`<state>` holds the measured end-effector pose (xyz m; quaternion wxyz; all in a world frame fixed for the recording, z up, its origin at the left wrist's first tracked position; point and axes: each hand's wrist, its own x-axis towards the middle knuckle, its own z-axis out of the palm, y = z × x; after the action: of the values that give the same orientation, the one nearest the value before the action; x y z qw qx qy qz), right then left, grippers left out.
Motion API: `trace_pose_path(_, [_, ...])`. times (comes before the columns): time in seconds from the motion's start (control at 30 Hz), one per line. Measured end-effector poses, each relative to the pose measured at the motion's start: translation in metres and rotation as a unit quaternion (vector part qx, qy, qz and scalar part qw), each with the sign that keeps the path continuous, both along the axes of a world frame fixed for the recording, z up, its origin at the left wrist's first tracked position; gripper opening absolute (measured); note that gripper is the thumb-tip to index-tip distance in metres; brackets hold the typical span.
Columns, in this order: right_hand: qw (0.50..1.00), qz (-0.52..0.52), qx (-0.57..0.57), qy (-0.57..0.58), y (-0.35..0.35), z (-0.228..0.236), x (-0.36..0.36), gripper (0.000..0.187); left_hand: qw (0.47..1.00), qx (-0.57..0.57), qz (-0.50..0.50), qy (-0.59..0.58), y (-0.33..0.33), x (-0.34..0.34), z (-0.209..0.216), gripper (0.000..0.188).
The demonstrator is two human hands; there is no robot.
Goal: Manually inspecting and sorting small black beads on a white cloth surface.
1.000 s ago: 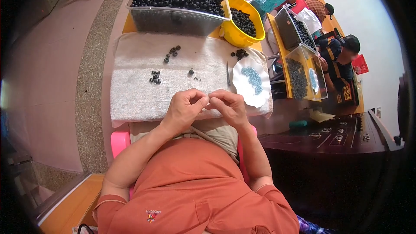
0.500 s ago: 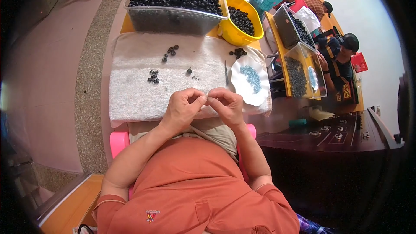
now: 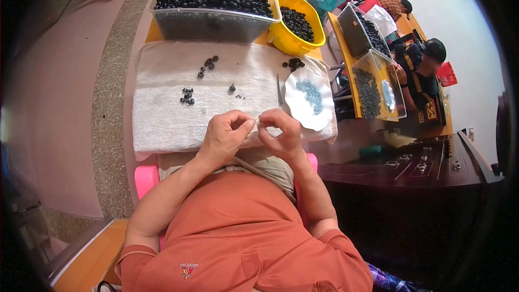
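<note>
My left hand (image 3: 228, 134) is pinched, thumb against forefinger, above the near edge of a white towel (image 3: 162, 124). Close beside it, my right hand (image 3: 282, 134) makes a similar pinch, its fingertips nearly meeting the left ones. Whatever lies between the fingertips is too small to make out. Right of my hands, a white wavy-rimmed plate (image 3: 294, 108) holds small pale blue beads (image 3: 310, 96). Dark tweezers (image 3: 279, 89) lie along the plate's left side. Small groups of black beads (image 3: 187, 97) rest on the towel, with a single black bead (image 3: 232, 88) beyond my hands.
A large clear bin (image 3: 216, 27) full of black beads stands at the back, next to a yellow tub (image 3: 294, 47) of more beads. At right are another table with clear boxes (image 3: 373, 89) and a person in a black cap (image 3: 427, 70). A dark carved wooden surface (image 3: 378, 176) lies nearer.
My right hand's fingers have shifted slightly, with a rounder gap between thumb and forefinger. The left hand keeps its pinch. The whole view has moved a little.
</note>
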<state>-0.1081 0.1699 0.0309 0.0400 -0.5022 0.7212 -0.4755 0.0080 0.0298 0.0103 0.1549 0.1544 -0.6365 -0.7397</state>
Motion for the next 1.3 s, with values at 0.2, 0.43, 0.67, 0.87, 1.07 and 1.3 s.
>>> trace_pose_path(0.2, [0.962, -0.189, 0.082, 0.177, 0.026, 0.002, -0.041, 0.018, 1.000, 0.021, -0.001, -0.002, -0.001, 0.000, -0.003, 0.015])
trace_pose_path(0.43, [0.910, -0.261, 0.164, 0.276, 0.052, 0.008, -0.077, 0.021, 0.995, 0.098, -0.022, -0.005, -0.001, -0.001, -0.001, 0.016])
trace_pose_path(0.67, [0.966, 0.104, -0.002, -0.236, 0.009, 0.001, -0.013, 0.022, 0.967, 0.250, -0.051, 0.008, -0.003, -0.001, -0.006, 0.016])
trace_pose_path(0.87, [0.939, 0.117, -0.065, -0.317, -0.004, -0.013, -0.008, 0.020, 0.942, 0.327, -0.080, 0.001, -0.007, -0.001, -0.002, 0.014])
trace_pose_path(1.07, [0.937, 0.110, -0.066, -0.326, -0.007, -0.012, -0.005, 0.017, 0.929, 0.357, -0.098, 0.010, -0.008, 0.001, 0.000, 0.015])
trace_pose_path(1.3, [0.949, 0.114, -0.044, -0.290, -0.001, -0.011, -0.013, 0.012, 0.929, 0.360, -0.088, 0.014, -0.009, 0.000, 0.003, 0.010])
